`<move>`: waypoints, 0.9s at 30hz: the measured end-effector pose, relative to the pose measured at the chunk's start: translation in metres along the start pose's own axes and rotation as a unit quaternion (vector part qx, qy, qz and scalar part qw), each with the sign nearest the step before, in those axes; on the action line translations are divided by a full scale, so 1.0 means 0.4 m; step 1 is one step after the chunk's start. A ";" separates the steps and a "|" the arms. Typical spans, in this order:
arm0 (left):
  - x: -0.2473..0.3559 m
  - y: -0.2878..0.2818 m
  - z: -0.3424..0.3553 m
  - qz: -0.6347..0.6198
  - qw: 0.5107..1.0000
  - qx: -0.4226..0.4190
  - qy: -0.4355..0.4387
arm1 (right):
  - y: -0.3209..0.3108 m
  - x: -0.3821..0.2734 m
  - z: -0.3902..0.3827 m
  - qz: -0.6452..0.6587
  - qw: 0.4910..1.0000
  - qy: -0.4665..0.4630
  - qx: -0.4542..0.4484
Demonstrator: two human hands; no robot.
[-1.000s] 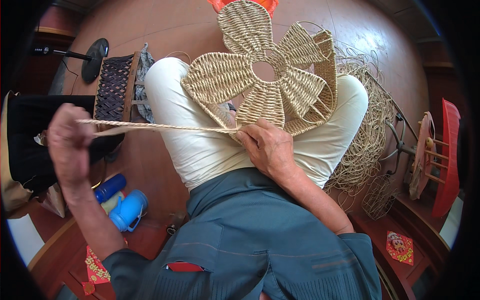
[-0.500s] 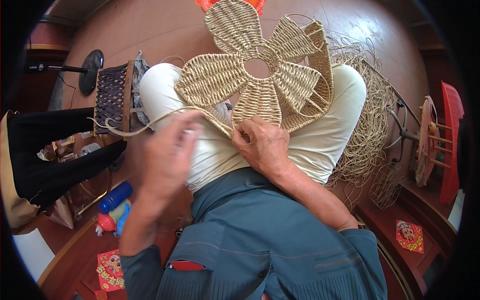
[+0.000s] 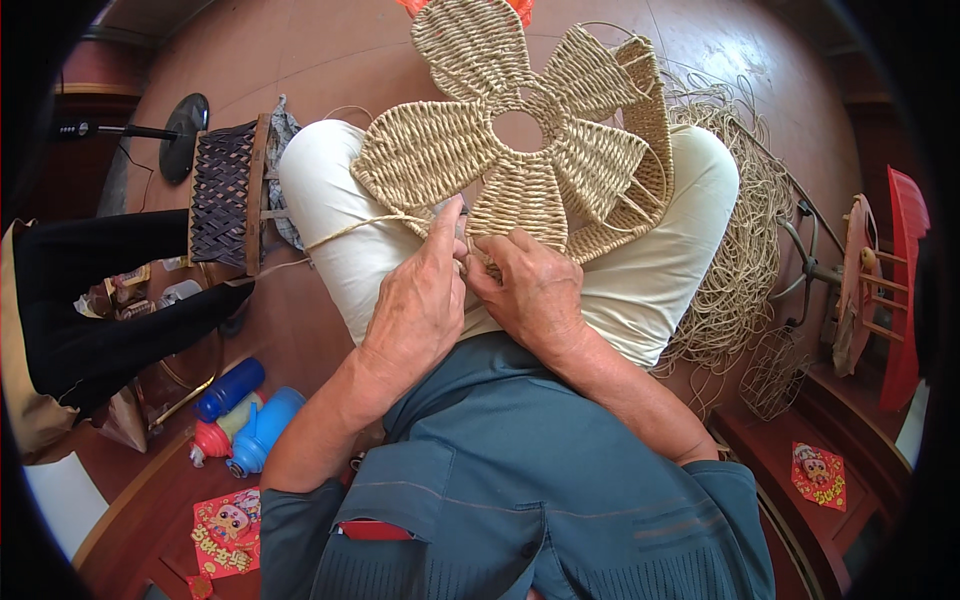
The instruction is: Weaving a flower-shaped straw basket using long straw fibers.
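Note:
On my lap rests a woven straw piece shaped like a flower (image 3: pixel 430 155), its wide petals set around an open ring. Behind its right side shows the woven wall of a basket (image 3: pixel 648 130). At the lower petal's bottom edge my right hand (image 3: pixel 530 290) pinches the woven rim. Close beside it my left hand (image 3: pixel 425 290) has its fingers closed at the same edge, index finger pointing up; whatever is between its fingertips is hidden. A loose straw cord (image 3: pixel 350 230) runs left from the rim over my left knee.
A heap of straw cord (image 3: pixel 735 250) lies on the floor to the right. At left stand a dark woven stool (image 3: pixel 228 195) and a black round base (image 3: pixel 185 135). Blue bottles (image 3: pixel 268 430) lie at lower left. A red plastic chair (image 3: pixel 905 290) is at far right.
My left hand has moved right and up, from beside the knee to the rim by my right hand. The loose cord has dropped lower and lies across the knee.

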State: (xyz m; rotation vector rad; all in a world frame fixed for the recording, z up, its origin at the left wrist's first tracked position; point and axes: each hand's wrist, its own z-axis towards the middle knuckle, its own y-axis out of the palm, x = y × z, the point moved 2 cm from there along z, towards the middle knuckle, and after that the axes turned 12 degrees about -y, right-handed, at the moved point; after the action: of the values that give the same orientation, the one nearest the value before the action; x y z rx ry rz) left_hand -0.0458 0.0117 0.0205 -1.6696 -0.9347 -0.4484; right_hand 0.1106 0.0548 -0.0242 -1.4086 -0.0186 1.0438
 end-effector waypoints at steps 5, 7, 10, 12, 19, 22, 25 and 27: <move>-0.016 -0.007 0.034 0.021 0.998 -0.056 0.022 | -0.010 -0.006 0.004 -0.010 1.000 -0.018 -0.003; -0.015 -0.012 0.052 0.023 0.997 -0.074 0.027 | -0.011 -0.005 0.005 0.000 1.000 -0.021 -0.003; -0.010 -0.018 0.071 -0.151 0.960 -0.182 -0.151 | -0.014 -0.004 0.003 0.024 1.000 -0.016 -0.010; -0.005 -0.011 0.073 -0.281 0.910 -0.209 -0.220 | -0.022 0.001 0.004 0.040 0.999 -0.024 -0.021; -0.017 -0.004 0.086 -0.346 0.879 -0.236 -0.230 | -0.040 0.021 0.004 0.114 0.992 -0.037 -0.045; -0.006 -0.011 0.082 -0.325 0.886 -0.232 -0.235 | -0.036 0.031 -0.002 0.125 0.990 -0.039 -0.041; -0.001 -0.022 0.060 -0.268 0.917 -0.205 -0.211 | -0.037 0.035 -0.002 0.131 0.990 -0.046 -0.033; -0.002 -0.034 0.046 -0.129 0.974 -0.142 -0.123 | -0.046 0.034 0.004 0.145 0.988 -0.039 -0.027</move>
State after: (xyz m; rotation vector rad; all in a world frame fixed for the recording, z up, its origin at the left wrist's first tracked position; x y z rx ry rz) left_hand -0.0599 0.0295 0.0228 -1.9002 -1.3297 -0.5801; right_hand 0.1280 0.0675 -0.0167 -1.4473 0.1037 1.3469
